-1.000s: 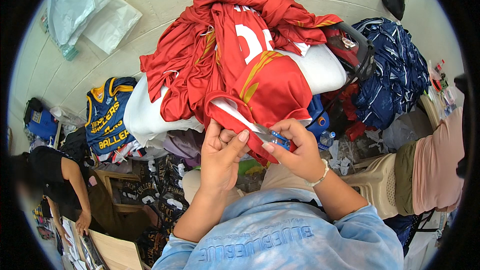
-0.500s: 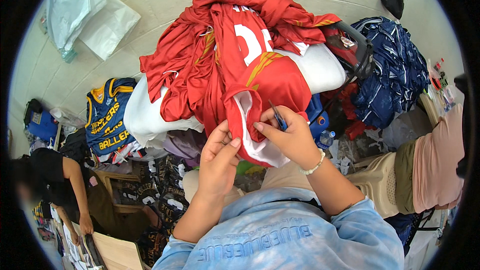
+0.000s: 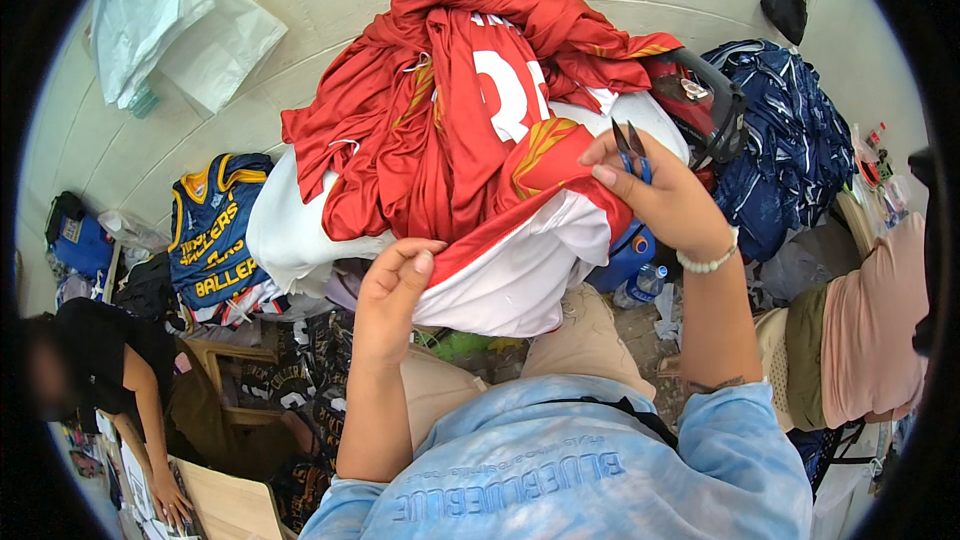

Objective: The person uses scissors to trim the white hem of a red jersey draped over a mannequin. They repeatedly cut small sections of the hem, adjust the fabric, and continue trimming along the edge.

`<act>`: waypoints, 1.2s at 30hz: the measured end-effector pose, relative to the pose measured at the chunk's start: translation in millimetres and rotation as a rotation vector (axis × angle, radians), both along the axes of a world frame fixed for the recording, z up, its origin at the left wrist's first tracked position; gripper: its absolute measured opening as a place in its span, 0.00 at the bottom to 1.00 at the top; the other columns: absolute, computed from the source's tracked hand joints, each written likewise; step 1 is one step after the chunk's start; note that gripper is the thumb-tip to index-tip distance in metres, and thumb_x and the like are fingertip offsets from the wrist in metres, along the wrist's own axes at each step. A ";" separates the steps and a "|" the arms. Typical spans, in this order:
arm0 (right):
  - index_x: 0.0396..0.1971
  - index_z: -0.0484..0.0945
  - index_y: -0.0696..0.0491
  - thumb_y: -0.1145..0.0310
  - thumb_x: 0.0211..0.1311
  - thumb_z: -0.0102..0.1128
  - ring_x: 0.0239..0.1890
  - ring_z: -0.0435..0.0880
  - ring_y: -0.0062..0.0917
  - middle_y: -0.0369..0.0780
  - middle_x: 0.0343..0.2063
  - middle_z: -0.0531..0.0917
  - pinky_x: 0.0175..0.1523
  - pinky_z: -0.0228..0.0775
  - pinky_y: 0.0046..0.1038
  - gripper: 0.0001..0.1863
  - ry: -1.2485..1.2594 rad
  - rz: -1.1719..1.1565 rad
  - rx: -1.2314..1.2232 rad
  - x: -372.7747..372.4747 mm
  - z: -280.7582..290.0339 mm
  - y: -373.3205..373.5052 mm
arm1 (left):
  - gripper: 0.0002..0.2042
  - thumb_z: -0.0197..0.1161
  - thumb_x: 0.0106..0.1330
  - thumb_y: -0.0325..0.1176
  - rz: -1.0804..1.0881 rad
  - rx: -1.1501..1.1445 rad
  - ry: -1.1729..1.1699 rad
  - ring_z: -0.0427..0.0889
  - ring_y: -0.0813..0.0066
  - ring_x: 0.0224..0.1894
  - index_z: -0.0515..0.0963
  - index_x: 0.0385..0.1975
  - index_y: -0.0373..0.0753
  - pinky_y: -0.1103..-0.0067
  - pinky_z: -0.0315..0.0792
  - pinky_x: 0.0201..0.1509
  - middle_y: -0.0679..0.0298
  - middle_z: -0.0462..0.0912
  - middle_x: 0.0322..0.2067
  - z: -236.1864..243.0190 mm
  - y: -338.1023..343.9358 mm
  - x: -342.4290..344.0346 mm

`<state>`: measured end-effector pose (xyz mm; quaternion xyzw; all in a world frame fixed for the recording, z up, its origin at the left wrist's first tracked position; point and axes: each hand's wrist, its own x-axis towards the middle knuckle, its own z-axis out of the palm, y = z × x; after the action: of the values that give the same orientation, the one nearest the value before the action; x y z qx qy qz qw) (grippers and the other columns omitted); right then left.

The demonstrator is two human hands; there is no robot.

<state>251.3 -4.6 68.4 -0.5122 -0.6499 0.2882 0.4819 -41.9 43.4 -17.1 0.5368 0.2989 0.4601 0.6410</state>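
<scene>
A red garment with a white underside (image 3: 500,275) stretches between my two hands. My left hand (image 3: 398,290) pinches its red hem at the left. Higher up at the right, my right hand (image 3: 670,202) grips blue-handled scissors (image 3: 642,168), blades up and slightly apart, with its thumb and finger also on the red edge of the garment. Behind lies a heap of red jerseys with white lettering and yellow stripes (image 3: 390,150) on a white padded surface (image 3: 282,230).
A co-worker (image 3: 140,390) bends over a board (image 3: 225,495) at lower left; a person in pink (image 3: 875,320) is at right. A yellow-trimmed navy jersey (image 3: 210,235), navy fabric heap (image 3: 770,150), water bottle (image 3: 640,288) and hanging black pouch (image 3: 785,0) surround the red pile.
My hands have moved apart, my right one up and rightward with the scissors, spreading the garment so its white side shows widely. My left hand moved slightly left.
</scene>
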 end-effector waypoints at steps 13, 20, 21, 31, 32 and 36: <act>0.38 0.75 0.53 0.65 0.63 0.55 0.29 0.79 0.28 0.41 0.26 0.80 0.36 0.69 0.30 0.09 -0.478 0.500 0.041 -45.0 39.9 72.8 | 0.14 0.56 0.70 0.38 -0.337 -0.048 -0.103 0.77 0.82 0.37 0.73 0.48 0.34 0.81 0.71 0.44 0.67 0.80 0.36 23.5 -5.7 60.3; 0.34 0.74 0.57 0.69 0.61 0.60 0.24 0.77 0.23 0.43 0.23 0.77 0.29 0.65 0.25 0.08 0.015 -0.251 0.507 -62.3 0.2 43.8 | 0.14 0.48 0.73 0.37 -0.061 -0.409 -0.625 0.80 0.71 0.48 0.71 0.51 0.35 0.71 0.75 0.53 0.60 0.80 0.47 41.4 -6.6 51.3; 0.31 0.74 0.58 0.71 0.60 0.61 0.25 0.73 0.16 0.38 0.23 0.77 0.30 0.64 0.22 0.07 0.094 -0.293 0.459 -66.7 -13.7 23.5 | 0.14 0.50 0.72 0.37 -0.050 -0.365 -0.627 0.79 0.70 0.49 0.71 0.51 0.36 0.70 0.75 0.54 0.60 0.79 0.47 40.8 -6.7 49.2; 0.28 0.79 0.58 0.71 0.54 0.68 0.25 0.70 0.11 0.30 0.23 0.78 0.31 0.65 0.16 0.08 0.317 0.103 -0.161 -90.3 -74.0 -34.2 | 0.17 0.49 0.73 0.32 -0.044 -0.307 -0.655 0.77 0.72 0.53 0.64 0.60 0.39 0.71 0.73 0.57 0.61 0.75 0.52 42.4 -27.0 49.1; 0.30 0.78 0.58 0.72 0.55 0.67 0.26 0.70 0.11 0.30 0.24 0.78 0.32 0.64 0.16 0.08 0.310 0.118 -0.146 -87.6 -72.8 -35.2 | 0.21 0.49 0.71 0.29 -0.063 -0.248 -0.666 0.76 0.73 0.53 0.59 0.63 0.41 0.71 0.73 0.56 0.61 0.73 0.53 44.2 -28.3 48.8; 0.36 0.74 0.58 0.69 0.56 0.67 0.29 0.71 0.12 0.32 0.27 0.76 0.34 0.65 0.17 0.13 0.243 0.122 -0.109 -77.7 -70.2 -40.2 | 0.25 0.53 0.68 0.24 -0.043 -0.119 -0.479 0.76 0.73 0.52 0.58 0.64 0.40 0.73 0.75 0.53 0.62 0.73 0.52 46.7 -30.7 46.1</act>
<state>173.6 -44.8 -1.8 -0.4587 -0.6001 0.4117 0.5099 4.2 12.7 29.6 0.3801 0.1535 0.5420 0.7336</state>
